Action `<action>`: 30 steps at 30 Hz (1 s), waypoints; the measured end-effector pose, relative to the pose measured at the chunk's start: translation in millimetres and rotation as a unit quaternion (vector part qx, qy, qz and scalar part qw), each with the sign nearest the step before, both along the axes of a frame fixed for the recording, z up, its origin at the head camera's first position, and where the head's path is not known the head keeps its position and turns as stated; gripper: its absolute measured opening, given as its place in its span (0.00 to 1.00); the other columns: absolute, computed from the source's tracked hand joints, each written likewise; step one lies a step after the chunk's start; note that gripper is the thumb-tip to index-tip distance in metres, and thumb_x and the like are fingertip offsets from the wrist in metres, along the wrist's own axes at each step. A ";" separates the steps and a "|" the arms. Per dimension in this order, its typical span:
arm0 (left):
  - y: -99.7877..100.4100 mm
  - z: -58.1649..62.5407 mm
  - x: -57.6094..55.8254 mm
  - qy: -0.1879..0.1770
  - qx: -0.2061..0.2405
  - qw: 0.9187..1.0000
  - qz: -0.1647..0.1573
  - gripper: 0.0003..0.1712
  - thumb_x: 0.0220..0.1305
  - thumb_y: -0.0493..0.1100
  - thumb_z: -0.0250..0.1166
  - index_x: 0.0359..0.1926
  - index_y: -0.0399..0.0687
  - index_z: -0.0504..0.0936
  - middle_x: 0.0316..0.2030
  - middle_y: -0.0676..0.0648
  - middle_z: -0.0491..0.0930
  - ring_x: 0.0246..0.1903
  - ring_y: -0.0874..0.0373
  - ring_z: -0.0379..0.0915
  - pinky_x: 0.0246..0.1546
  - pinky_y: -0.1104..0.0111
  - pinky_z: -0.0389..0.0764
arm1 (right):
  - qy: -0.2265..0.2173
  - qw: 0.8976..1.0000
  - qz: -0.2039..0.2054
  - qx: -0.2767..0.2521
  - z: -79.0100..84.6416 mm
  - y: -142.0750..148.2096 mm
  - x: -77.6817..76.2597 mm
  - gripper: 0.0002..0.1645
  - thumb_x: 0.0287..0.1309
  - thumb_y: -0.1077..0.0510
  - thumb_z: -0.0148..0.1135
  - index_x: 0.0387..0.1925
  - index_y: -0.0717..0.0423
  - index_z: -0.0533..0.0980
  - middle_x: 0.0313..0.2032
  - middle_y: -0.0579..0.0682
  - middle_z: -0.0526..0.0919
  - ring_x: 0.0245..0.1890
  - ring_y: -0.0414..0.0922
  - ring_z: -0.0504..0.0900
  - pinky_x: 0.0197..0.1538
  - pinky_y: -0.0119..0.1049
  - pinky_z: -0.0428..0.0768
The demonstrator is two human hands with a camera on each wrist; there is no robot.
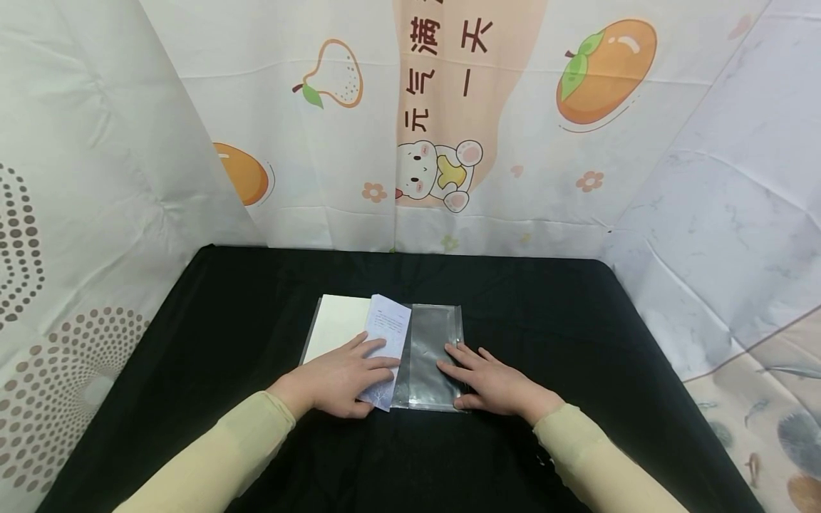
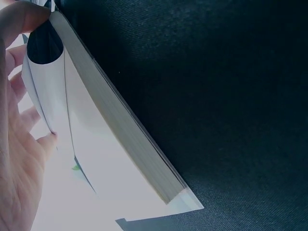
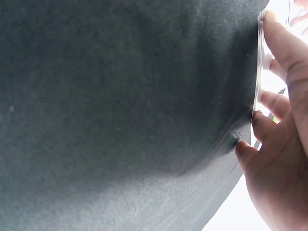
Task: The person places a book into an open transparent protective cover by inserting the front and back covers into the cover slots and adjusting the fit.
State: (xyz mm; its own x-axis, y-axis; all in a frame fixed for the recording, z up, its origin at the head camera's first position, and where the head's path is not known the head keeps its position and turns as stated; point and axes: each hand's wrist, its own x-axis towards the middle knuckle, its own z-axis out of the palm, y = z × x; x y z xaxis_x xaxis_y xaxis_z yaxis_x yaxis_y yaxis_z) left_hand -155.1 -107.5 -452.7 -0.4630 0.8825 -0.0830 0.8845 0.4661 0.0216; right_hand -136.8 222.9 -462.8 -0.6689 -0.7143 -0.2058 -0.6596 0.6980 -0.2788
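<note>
Nearest the camera, two pale-yellow sleeves (image 1: pixel 221 445). Behind, one white curtain (image 1: pixel 321 160), reading 元气满 and 一天. On one black-covered table (image 1: pixel 244 320), one thick book (image 1: pixel 336 320), partly beneath left grip (image 1: pixel 349 374). To its right, one clear plastic cover (image 1: pixel 426 345), touched near the outer edge by right grip (image 1: pixel 494 385), spread wide. Under left grip, likewise wide, one pale flap (image 1: pixel 389 324), printed too small to read.

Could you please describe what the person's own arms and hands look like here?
The left sleeve and right sleeve are a plain, pale yellow-green, long and soft-looking, with slight creases, ending near the wrists. No lettering shows on them. The left grip and right grip are bare human hands, with no gloves or rings visible.
</note>
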 end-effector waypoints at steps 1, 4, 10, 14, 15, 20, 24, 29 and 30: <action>0.1 0.1 -0.3 0.002 0.002 1.000 -0.001 0.29 0.59 0.59 0.61 0.60 0.58 0.72 0.68 0.52 0.63 0.68 0.46 0.50 0.68 0.44 0.50 | 0.000 1.000 0.000 0.000 0.1 0.1 0.1 0.42 0.64 0.37 0.55 0.74 0.44 0.53 0.75 0.55 0.45 0.72 0.54 0.44 0.69 0.61 0.50; -0.4 0.1 -1.6 0.012 0.011 1.000 -0.007 0.27 0.58 0.59 0.62 0.58 0.60 0.73 0.65 0.49 0.64 0.66 0.48 0.53 0.67 0.44 0.53 | 0.003 1.000 -0.002 -0.002 0.3 0.4 0.2 0.43 0.64 0.37 0.55 0.74 0.43 0.53 0.75 0.55 0.45 0.72 0.54 0.44 0.69 0.61 0.50; -0.5 -1.4 -2.9 0.016 0.019 1.000 -0.017 0.26 0.58 0.59 0.61 0.57 0.60 0.74 0.62 0.49 0.66 0.65 0.49 0.55 0.67 0.44 0.55 | 0.003 1.000 -0.002 -0.004 0.4 0.3 0.2 0.43 0.64 0.37 0.55 0.74 0.44 0.54 0.75 0.55 0.45 0.72 0.54 0.44 0.69 0.61 0.51; 0.9 -2.7 -3.5 0.019 0.021 0.999 -0.019 0.26 0.58 0.59 0.61 0.57 0.60 0.74 0.62 0.49 0.66 0.66 0.49 0.55 0.67 0.44 0.55 | 0.002 1.000 -0.002 -0.005 0.7 0.2 0.3 0.42 0.64 0.38 0.55 0.74 0.45 0.54 0.75 0.55 0.45 0.72 0.54 0.44 0.69 0.61 0.51; 1.1 -3.2 -3.5 0.019 0.022 0.999 -0.019 0.26 0.58 0.59 0.61 0.57 0.60 0.74 0.62 0.49 0.66 0.66 0.49 0.55 0.67 0.44 0.55 | 0.001 1.000 -0.003 -0.006 0.6 0.3 0.4 0.42 0.64 0.38 0.55 0.73 0.45 0.54 0.75 0.56 0.45 0.72 0.54 0.44 0.69 0.61 0.51; 2.7 -4.5 -2.8 0.017 0.020 1.000 -0.015 0.26 0.58 0.60 0.61 0.57 0.60 0.74 0.62 0.49 0.66 0.66 0.49 0.54 0.67 0.44 0.54 | -0.003 1.000 -0.003 -0.006 -0.3 0.8 0.6 0.42 0.64 0.38 0.55 0.74 0.44 0.53 0.75 0.55 0.44 0.72 0.54 0.43 0.69 0.61 0.51; 3.3 -3.9 -2.7 0.015 0.021 1.000 -0.013 0.26 0.59 0.59 0.61 0.57 0.60 0.75 0.62 0.50 0.67 0.65 0.50 0.55 0.67 0.44 0.54 | 0.000 1.000 -0.003 -0.004 -2.4 1.5 0.1 0.42 0.64 0.37 0.55 0.74 0.43 0.53 0.75 0.55 0.44 0.73 0.53 0.43 0.69 0.60 0.51; 4.0 -1.9 -1.6 0.011 0.020 1.000 -0.010 0.26 0.59 0.59 0.61 0.57 0.60 0.75 0.62 0.50 0.67 0.65 0.50 0.56 0.67 0.44 0.55 | -0.001 1.000 -0.001 -0.006 -3.2 1.6 0.0 0.42 0.64 0.38 0.55 0.74 0.44 0.53 0.75 0.55 0.44 0.73 0.54 0.43 0.69 0.60 0.51; 4.2 -1.7 -1.4 0.011 0.020 1.000 -0.009 0.26 0.59 0.60 0.61 0.57 0.60 0.75 0.62 0.50 0.67 0.65 0.50 0.56 0.67 0.45 0.54 | -0.001 1.000 -0.001 -0.006 -3.0 1.4 0.0 0.42 0.65 0.38 0.54 0.74 0.44 0.53 0.75 0.55 0.44 0.73 0.54 0.43 0.69 0.60 0.51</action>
